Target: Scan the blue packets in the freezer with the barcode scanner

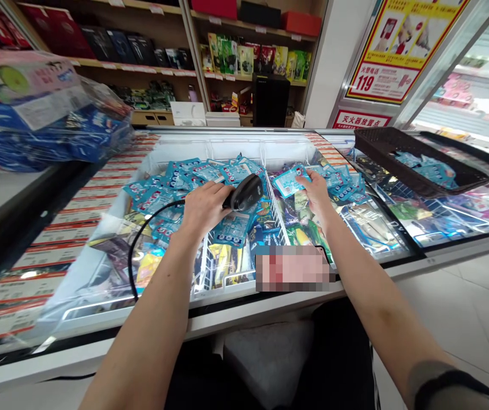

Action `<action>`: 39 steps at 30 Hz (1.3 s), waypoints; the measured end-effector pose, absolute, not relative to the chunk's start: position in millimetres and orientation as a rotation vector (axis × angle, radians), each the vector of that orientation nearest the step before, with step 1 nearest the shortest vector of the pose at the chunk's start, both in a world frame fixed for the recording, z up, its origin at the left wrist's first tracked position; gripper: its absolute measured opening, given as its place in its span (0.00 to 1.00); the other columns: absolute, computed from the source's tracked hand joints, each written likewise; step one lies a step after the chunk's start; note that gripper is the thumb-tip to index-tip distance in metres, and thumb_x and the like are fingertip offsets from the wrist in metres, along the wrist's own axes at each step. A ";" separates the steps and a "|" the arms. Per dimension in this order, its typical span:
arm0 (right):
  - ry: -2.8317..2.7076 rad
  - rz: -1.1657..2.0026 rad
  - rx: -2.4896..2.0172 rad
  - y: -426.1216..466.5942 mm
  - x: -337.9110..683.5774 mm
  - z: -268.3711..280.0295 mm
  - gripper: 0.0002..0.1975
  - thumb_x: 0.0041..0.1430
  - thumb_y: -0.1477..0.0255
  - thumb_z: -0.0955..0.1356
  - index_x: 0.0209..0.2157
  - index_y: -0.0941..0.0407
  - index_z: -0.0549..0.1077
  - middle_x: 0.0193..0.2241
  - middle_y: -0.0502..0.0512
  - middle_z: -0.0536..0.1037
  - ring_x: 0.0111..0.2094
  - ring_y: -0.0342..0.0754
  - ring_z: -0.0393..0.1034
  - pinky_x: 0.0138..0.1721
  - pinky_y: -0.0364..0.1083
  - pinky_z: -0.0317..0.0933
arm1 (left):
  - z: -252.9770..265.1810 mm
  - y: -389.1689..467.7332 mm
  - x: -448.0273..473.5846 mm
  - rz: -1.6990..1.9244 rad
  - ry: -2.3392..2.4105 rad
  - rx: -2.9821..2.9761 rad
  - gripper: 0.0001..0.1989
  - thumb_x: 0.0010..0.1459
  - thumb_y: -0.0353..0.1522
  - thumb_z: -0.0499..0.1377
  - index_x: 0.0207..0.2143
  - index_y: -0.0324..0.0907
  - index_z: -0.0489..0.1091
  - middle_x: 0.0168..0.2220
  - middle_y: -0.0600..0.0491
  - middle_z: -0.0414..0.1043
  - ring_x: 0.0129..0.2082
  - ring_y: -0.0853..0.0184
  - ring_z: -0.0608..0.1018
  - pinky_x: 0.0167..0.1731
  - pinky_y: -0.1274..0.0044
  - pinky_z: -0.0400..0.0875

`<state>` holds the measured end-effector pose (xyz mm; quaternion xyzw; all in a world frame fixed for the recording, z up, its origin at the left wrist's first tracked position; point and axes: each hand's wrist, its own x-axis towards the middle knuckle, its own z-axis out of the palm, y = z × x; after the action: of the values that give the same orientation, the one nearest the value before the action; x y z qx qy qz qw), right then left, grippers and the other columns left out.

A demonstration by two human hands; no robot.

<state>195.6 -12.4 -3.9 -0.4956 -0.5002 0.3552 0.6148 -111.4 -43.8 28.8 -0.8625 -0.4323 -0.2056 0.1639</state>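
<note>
My left hand [205,206] is wrapped round the handle of a black barcode scanner [246,193]. The scanner's head points right, and its black cable [142,232] curves down to the freezer's front edge. Between the thumb and fingers of my right hand [316,191] is a light-blue packet [290,181], tilted over the right-hand pile. More blue packets [182,177] lie heaped on the freezer's left side, around and beneath the scanner. Another pile of blue packets [345,183] rests just right of my right hand.
A glass-topped chest freezer [227,319] with white wire dividers [275,208] spans the front. On its front edge lies a phone [293,270], its screen blurred. A brown basket [453,165] holding blue packets stands right. Bagged packs [39,114] are stacked left, and stocked shelves [142,65] stand behind.
</note>
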 end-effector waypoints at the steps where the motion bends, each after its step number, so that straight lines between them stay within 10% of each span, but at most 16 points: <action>1: -1.117 0.829 -1.120 -13.2 195.8 -2.2 0.20 0.44 0.59 0.71 0.38 0.54 0.69 0.33 0.49 0.74 0.32 0.45 0.68 0.33 0.45 0.63 | 28.5 -43.9 -110.7 -0.581 -1.225 -2.464 0.17 0.54 0.36 0.56 0.47 0.43 0.68 0.39 0.47 0.73 0.43 0.56 0.72 0.35 0.70 0.64; 13: -1.140 0.692 -1.148 -3.3 197.6 -19.4 0.33 0.40 0.56 0.72 0.45 0.54 0.59 0.34 0.51 0.72 0.32 0.47 0.69 0.32 0.47 0.65 | 30.1 -47.5 -102.2 -0.564 -1.167 -2.516 0.19 0.52 0.36 0.60 0.47 0.41 0.68 0.40 0.46 0.73 0.43 0.56 0.73 0.36 0.69 0.65; 39: -1.366 0.507 -1.168 -1.0 192.2 -27.5 0.25 0.46 0.59 0.71 0.42 0.54 0.62 0.38 0.55 0.73 0.37 0.50 0.70 0.40 0.52 0.67 | 32.7 -48.9 -98.4 -0.565 -1.194 -2.537 0.18 0.53 0.35 0.58 0.47 0.42 0.67 0.40 0.46 0.73 0.44 0.55 0.73 0.37 0.69 0.66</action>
<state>192.2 -1.0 -27.5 -0.5026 -0.5880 0.2182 0.5950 -98.4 -48.9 32.7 -0.8782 -0.4134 -0.1956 0.1401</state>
